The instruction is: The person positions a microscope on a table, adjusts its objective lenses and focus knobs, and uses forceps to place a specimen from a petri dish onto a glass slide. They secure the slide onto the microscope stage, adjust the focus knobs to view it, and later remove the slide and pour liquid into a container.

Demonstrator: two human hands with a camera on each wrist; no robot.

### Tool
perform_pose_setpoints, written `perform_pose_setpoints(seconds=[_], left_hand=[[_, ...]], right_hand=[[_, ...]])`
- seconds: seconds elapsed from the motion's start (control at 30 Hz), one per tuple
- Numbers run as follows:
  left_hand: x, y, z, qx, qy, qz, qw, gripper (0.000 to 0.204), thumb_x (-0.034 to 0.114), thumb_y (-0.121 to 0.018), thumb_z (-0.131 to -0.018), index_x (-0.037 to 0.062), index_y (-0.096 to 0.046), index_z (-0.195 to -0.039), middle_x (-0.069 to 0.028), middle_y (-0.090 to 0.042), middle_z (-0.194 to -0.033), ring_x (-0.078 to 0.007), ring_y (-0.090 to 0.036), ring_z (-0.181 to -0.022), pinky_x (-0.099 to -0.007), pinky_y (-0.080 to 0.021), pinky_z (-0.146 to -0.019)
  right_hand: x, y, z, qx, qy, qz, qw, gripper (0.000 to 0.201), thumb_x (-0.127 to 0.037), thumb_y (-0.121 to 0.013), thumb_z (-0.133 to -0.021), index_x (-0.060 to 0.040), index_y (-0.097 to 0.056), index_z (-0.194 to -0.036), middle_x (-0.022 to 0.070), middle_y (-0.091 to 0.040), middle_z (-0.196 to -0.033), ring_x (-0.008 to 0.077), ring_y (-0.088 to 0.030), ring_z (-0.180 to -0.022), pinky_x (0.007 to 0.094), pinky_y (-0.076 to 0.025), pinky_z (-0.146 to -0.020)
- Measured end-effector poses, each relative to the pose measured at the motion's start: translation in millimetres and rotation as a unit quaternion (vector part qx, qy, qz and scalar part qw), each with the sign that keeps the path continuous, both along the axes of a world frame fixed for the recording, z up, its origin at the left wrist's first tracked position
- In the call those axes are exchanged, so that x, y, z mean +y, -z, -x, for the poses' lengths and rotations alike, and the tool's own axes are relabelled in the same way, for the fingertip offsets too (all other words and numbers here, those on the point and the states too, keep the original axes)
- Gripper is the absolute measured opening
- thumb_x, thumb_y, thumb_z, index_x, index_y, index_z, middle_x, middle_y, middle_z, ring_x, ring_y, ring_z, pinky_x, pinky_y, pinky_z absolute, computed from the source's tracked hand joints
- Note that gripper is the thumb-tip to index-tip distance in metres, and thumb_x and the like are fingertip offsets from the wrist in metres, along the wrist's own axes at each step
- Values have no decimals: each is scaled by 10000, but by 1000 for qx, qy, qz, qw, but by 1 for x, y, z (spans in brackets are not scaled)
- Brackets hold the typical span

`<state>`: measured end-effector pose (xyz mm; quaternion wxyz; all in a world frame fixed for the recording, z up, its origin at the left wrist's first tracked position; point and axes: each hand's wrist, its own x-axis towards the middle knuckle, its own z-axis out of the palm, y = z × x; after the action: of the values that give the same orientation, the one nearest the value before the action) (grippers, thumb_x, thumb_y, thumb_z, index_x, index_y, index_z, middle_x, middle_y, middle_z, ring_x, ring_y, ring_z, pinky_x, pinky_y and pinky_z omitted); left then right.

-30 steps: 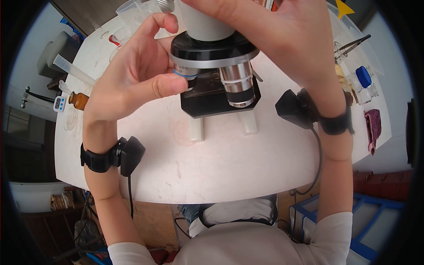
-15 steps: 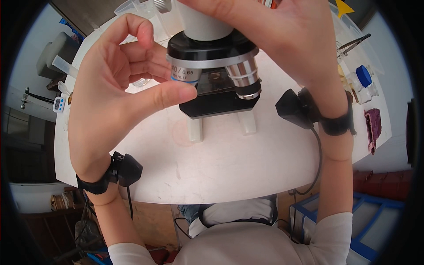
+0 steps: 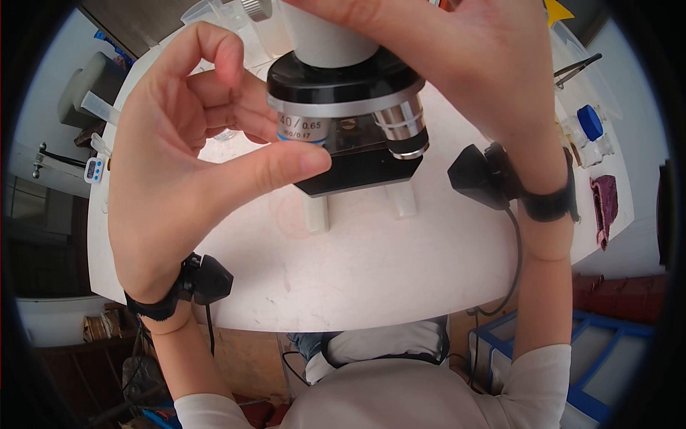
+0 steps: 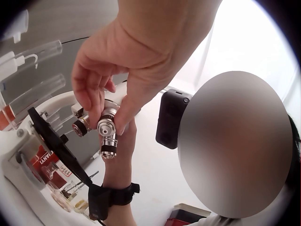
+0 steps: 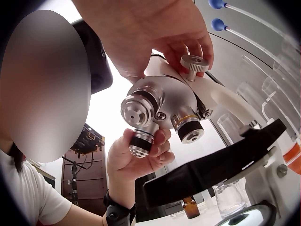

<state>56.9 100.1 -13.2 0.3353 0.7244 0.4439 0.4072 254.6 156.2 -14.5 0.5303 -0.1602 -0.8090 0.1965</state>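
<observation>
A white microscope with a black stage [image 3: 357,170] stands before me. My left hand [image 3: 168,161] pinches the blue-ringed objective lens [image 3: 304,127], marked 40/0.65, with the thumb in front and fingers behind. The lens hangs from the round black-and-silver nosepiece [image 3: 343,84]. Another silver objective [image 3: 401,130] points down at the nosepiece's right side. A yellow-ringed objective [image 5: 187,125] shows in the right wrist view. My right hand [image 3: 475,68] grips the microscope's upper tube [image 3: 334,39] from above, its fingers passing behind, near the ridged focus knob [image 5: 194,63].
A blue-capped jar [image 3: 589,124], tweezers [image 3: 577,70] and a dark red cloth [image 3: 604,207] lie along the right of the white table [image 3: 400,279]. At the left edge is a small timer [image 3: 94,170]. A brown bottle [image 5: 190,207] stands beyond the stage in the right wrist view.
The nosepiece has turned, bringing the 40/0.65 marking into view and shifting the other objective slightly right and up. My left hand has swung left, thumb moving rightward. My right hand stays on the tube.
</observation>
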Motion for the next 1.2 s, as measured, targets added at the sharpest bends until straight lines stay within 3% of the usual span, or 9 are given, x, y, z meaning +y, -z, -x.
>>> perform_pose_setpoints(seconds=[0.27,0.47,0.67,0.83,0.93,1.0,1.1,1.17,1.2], left_hand=[[3,6,1,2,23,-20,1000,580,128,-807,-608,44,-398,-1011,-52,-539,-946,-122,-560,-872,-253,-427,-815],[9,9,-1,-75,63,31,995,651,168,-831,-591,41,-390,-1052,-39,-524,-967,-106,-535,-890,-246,-421,-825],[10,7,9,1,61,10,998,725,263,-844,-574,37,-385,-1087,-59,-531,-1012,-122,-539,-925,-250,-415,-827],[-7,-10,11,-7,-9,-63,998,680,402,-688,-733,2,-354,-1170,-161,-516,-1158,-233,-529,-1060,-309,-401,-875],[-4,-12,7,-27,-16,-132,991,637,355,-644,-771,-11,-352,-1203,-171,-489,-1198,-255,-488,-1121,-321,-386,-903],[1,-11,-1,-52,-17,-186,981,657,297,-639,-778,-37,-338,-1257,-168,-448,-1247,-261,-440,-1173,-348,-352,-958],[15,-13,-11,-31,-9,-259,965,691,258,-651,-768,-49,-314,-1287,-168,-436,-1257,-252,-423,-1189,-366,-326,-990],[23,-13,-12,-36,-8,-268,963,657,210,-635,-794,-56,-306,-1297,-161,-446,-1250,-229,-427,-1183,-360,-313,-1005],[26,-15,-12,-68,19,-228,971,596,179,-612,-816,-55,-328,-1285,-153,-453,-1245,-218,-434,-1173,-350,-321,-998]], right_hand=[[-4,-4,-7,-18,13,12,1000,394,-280,-692,-755,58,-561,-910,124,-619,-800,142,-589,-716,248,-462,-658],[-8,-8,0,-31,21,21,999,396,-283,-691,-757,58,-561,-910,123,-619,-799,141,-588,-714,247,-461,-656],[-14,-13,0,-46,29,27,998,398,-287,-691,-759,58,-561,-910,123,-618,-798,141,-588,-713,247,-461,-654],[-22,-36,5,-80,52,-1,995,422,-341,-668,-786,52,-566,-900,126,-610,-802,135,-580,-740,241,-451,-629],[-16,-43,-2,-109,61,-2,992,424,-332,-619,-830,62,-551,-972,133,-605,-860,132,-573,-799,229,-456,-660],[1,-41,5,84,-107,164,977,431,-308,-565,-871,70,-512,-1070,132,-593,-948,133,-561,-864,216,-455,-721],[-14,-76,4,62,-9,166,984,433,-282,-535,-892,76,-475,-1126,123,-580,-995,135,-558,-884,208,-449,-768],[-8,-75,1,57,-75,105,990,420,-289,-526,-897,62,-487,-1125,108,-580,-1003,137,-550,-906,213,-447,-763],[-17,-87,5,-5,-20,173,985,388,-268,-550,-884,51,-500,-1099,100,-588,-974,131,-554,-868,215,-446,-728]])
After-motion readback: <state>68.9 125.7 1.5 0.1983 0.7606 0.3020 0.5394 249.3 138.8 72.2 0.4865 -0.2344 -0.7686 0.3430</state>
